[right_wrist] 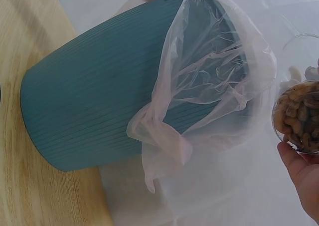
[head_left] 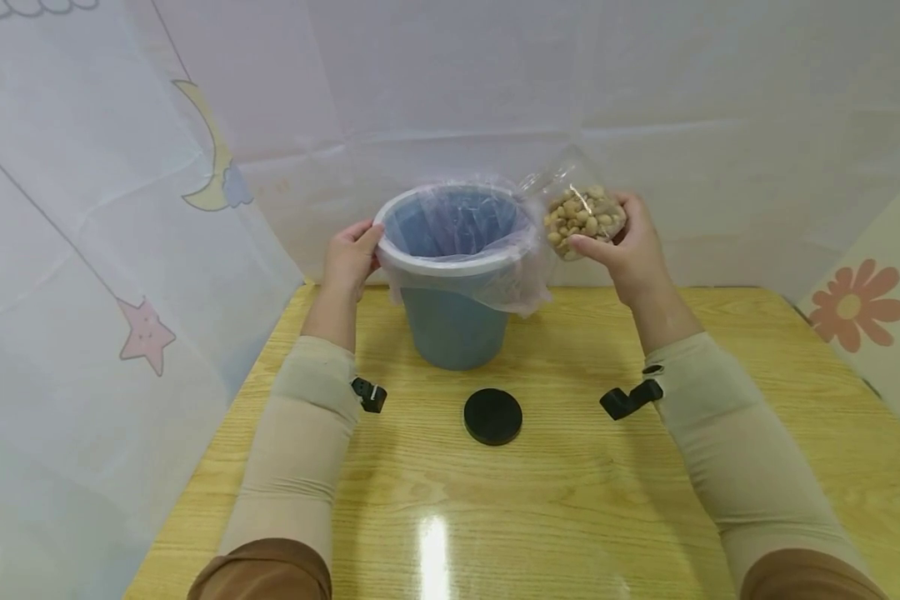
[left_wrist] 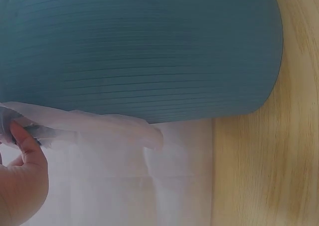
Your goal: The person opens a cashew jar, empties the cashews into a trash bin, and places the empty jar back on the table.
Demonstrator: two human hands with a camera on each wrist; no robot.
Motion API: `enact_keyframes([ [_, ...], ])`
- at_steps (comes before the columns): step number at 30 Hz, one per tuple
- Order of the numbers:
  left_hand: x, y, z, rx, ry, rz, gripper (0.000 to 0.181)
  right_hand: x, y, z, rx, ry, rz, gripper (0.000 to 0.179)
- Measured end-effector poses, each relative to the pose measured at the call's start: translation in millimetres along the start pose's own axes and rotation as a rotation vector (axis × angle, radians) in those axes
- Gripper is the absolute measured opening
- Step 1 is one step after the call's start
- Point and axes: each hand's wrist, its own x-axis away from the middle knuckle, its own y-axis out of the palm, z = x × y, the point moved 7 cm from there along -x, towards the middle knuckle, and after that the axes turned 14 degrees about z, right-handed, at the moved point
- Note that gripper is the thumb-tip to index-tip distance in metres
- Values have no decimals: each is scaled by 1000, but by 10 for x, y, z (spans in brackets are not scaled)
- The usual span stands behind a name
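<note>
A blue ribbed trash bin (head_left: 453,325) stands on the table, lined with a thin pink plastic bag (head_left: 521,279) folded over its rim. My left hand (head_left: 348,260) holds the white rim (head_left: 450,268) at the left side; the left wrist view shows the thumb against the bag's edge. My right hand (head_left: 636,250) grips a clear jar (right_wrist: 301,118) of tan nuts (head_left: 581,218) to the right of the bin. The jar is tilted, its mouth end toward the bin's right rim, with the nuts gathered in the lower part.
A round black lid (head_left: 492,417) lies on the wooden table (head_left: 555,508) in front of the bin. Behind the table hangs a pale printed cloth (head_left: 450,92), close to the bin's back.
</note>
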Motion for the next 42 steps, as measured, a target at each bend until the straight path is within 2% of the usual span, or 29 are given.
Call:
enact_keyframes([
  [7, 22, 2, 14, 3, 2, -2, 36, -38, 55, -1, 52, 27, 3, 60],
  [15, 28, 9, 11, -6, 13, 0, 35, -92, 91, -14, 135, 5, 16, 64],
  [27, 14, 24, -4, -11, 8, -8, 38, -101, 168, -19, 37, 5, 13, 63],
  [33, 11, 24, -8, -16, 12, -9, 39, -94, 176, 5, 49, 8, 8, 65],
  [36, 10, 24, -9, -17, 11, -9, 39, -102, 168, 25, 106, 28, 9, 67],
  [42, 9, 24, -6, -30, 10, -7, 40, -149, 152, -3, 339, 28, 7, 70],
])
